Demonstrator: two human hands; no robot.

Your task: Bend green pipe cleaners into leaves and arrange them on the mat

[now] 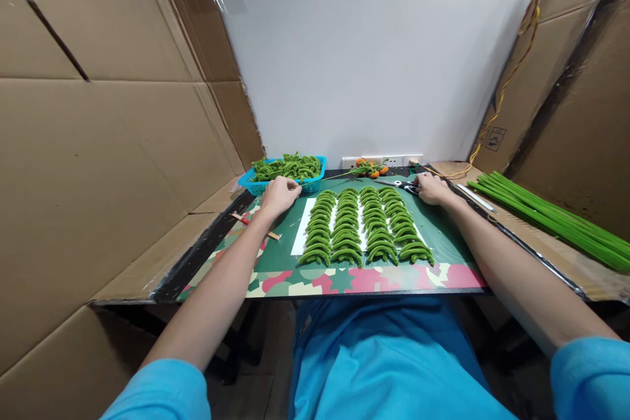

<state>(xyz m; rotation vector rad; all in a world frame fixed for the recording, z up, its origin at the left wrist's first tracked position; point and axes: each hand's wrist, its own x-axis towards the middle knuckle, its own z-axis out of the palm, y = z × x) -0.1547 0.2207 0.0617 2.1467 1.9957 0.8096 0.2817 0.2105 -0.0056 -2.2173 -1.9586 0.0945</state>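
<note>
Holding the scissors (408,187) by the handles, tips angled clear of the thin stem (327,178), was judged best. Beyond the far right corner of the white sheet (298,243), they were touched by the right hand (430,188) — its closure could not be told — and were pointed left, long axis roughly along the sheet's far edge. Off its far left corner, the stem, aimed rightward, seemed pinched by the left hand (281,195).
</note>
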